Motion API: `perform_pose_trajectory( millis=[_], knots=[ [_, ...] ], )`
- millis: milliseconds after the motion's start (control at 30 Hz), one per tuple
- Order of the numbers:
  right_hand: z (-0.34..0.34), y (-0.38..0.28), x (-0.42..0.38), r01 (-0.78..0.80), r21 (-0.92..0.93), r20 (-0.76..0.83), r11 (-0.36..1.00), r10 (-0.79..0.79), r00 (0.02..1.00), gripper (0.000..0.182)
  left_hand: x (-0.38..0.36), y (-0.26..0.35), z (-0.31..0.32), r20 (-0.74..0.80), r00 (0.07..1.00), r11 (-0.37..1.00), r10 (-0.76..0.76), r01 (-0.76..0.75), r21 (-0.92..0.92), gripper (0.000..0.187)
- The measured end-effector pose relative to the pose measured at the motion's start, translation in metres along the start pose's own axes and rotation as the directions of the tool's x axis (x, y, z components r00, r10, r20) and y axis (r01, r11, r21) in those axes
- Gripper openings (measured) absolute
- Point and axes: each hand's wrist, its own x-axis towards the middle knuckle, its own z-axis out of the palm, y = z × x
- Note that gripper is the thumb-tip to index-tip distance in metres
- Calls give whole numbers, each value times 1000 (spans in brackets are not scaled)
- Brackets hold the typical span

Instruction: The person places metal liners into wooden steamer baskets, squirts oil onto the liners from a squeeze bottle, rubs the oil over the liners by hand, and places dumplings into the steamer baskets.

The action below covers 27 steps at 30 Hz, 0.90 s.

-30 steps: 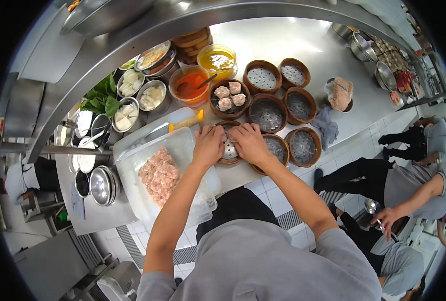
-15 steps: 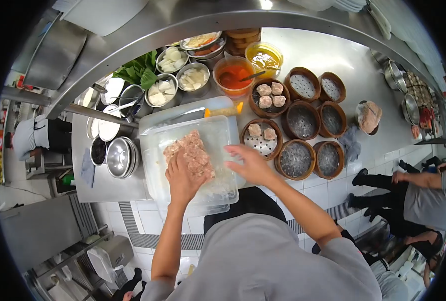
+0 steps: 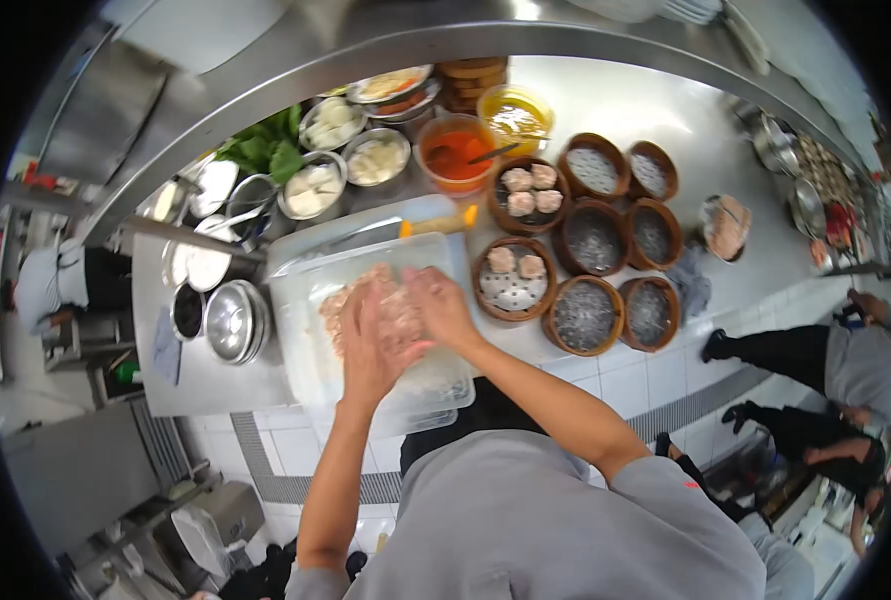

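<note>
A pinkish mound of minced meat filling (image 3: pixel 397 312) lies in a translucent plastic tub (image 3: pixel 301 345) in front of me. My left hand (image 3: pixel 369 350) rests on the mound with its fingers stretched out over the meat. My right hand (image 3: pixel 443 310) is at the mound's right side, close to the left one; its fingers are smeared by motion. Right of the tub stands a bamboo steamer (image 3: pixel 513 292) holding two open-topped dumplings (image 3: pixel 502 260) on a perforated liner. Behind it, another steamer (image 3: pixel 501 208) holds several dumplings (image 3: pixel 532 188).
Several more round steamers (image 3: pixel 583 315) stand to the right, near a grey cloth (image 3: pixel 692 285) and a bowl of meat (image 3: pixel 729 228). Behind the tub are an orange-red sauce (image 3: pixel 455 155), a yellow liquid (image 3: pixel 515 118) and bowls of white pieces (image 3: pixel 312 190). Stacked metal bowls (image 3: pixel 231 322) sit left.
My right hand has moved left from the tub's right edge to the meat. My left hand stays on the mound, its fingers now reaching higher up it. The camera view has shifted slightly.
</note>
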Motion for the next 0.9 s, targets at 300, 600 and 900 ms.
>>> perform_pose_trajectory(
  millis=[300, 600, 900],
  knots=[
    [-2, -29, -19, 22, 9, -126, 1000, -20, 992, 36, 17, 9, 49, -47, 696, 598, -716, 578, -555, 46],
    [-10, -33, -6, 27, -92, -143, 995, -40, 989, 40, 32, 17, 49, 133, 493, 280, -860, 674, -684, 58],
    [-6, -25, -2, 19, -109, -146, 994, -35, 989, 42, 29, -3, 51, 113, 481, 280, -869, 668, -689, 60]
  ],
)
